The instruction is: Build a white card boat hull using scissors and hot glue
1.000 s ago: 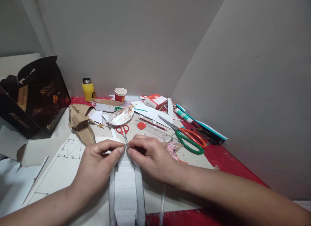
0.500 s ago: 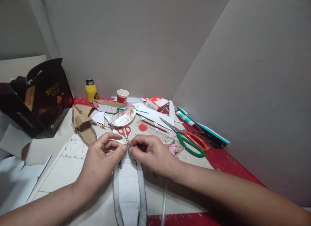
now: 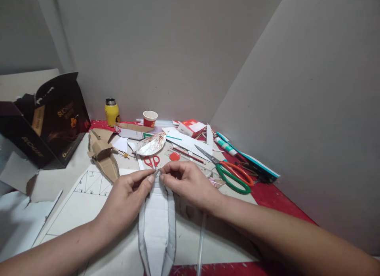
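Note:
A white cardboard boat-shaped piece [image 3: 157, 228] with folded-up sides and dark edges stretches from the bottom of the view to my fingertips. At its far, narrow end, my left hand [image 3: 126, 195] pinches the left side of the tip between thumb and fingers. My right hand [image 3: 188, 185] is closed at the right side of that same tip, thumb against index finger. The fingers partly cover the tip. Just beyond them lie small red-handled scissors [image 3: 152, 161], their blades mostly hidden by the hands.
Large scissors [image 3: 233, 177] with green and orange handles lie to the right. A brown cardboard boat [image 3: 103, 161] sits left, near a dark box [image 3: 56, 121]. Behind stand a yellow bottle [image 3: 112, 113] and a paper cup [image 3: 150, 118]. Paper scraps [image 3: 190, 140] and pencils [image 3: 190, 154] lie between.
My left fingers have straightened and come down against the thumb at the tip. My right hand has shifted slightly right, and the near end of the boat piece has swung a little left.

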{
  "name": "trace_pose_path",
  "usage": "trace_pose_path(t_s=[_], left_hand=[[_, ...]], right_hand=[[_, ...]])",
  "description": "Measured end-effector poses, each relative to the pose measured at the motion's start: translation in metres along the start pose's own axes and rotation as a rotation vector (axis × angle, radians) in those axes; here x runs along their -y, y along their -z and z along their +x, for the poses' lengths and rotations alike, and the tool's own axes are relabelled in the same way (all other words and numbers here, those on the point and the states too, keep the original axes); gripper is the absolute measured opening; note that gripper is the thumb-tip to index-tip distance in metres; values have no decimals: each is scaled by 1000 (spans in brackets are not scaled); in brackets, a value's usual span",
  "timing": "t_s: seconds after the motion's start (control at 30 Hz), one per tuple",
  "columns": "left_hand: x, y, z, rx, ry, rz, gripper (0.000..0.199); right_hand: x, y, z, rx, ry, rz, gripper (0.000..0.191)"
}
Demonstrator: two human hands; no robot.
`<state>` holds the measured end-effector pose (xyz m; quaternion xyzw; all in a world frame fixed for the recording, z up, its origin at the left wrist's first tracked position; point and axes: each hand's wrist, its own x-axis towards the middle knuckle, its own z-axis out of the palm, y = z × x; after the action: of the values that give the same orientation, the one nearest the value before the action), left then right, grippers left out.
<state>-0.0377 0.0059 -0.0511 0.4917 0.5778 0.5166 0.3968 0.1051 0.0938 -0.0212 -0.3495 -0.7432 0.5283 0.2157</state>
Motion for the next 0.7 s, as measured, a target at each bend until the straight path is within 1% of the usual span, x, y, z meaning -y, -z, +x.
trace_pose_path(t_s=[0.1, 0.17, 0.33, 0.5, 0.63, 0.7], left_hand=[[-2, 2, -2, -115, -104, 122, 17], [-2, 3, -4, -152, -158, 199, 13], [1, 2, -7, -157, -263, 336, 13], [5, 3, -9, -145, -351, 398, 15], [8, 2, -7, -135, -380, 418, 14], [9, 1, -6, -130, -360, 433, 15]], right_hand=[[-1, -1, -1, 2, 24, -13, 11], [-2, -2, -1, 3, 53, -22, 11], [-7, -3, -4, 7, 155, -78, 12], [-10, -4, -6, -3, 208, -150, 14], [-10, -6, -6, -23, 206, -202, 14], [-12, -7, -5, -23, 196, -203, 13]])
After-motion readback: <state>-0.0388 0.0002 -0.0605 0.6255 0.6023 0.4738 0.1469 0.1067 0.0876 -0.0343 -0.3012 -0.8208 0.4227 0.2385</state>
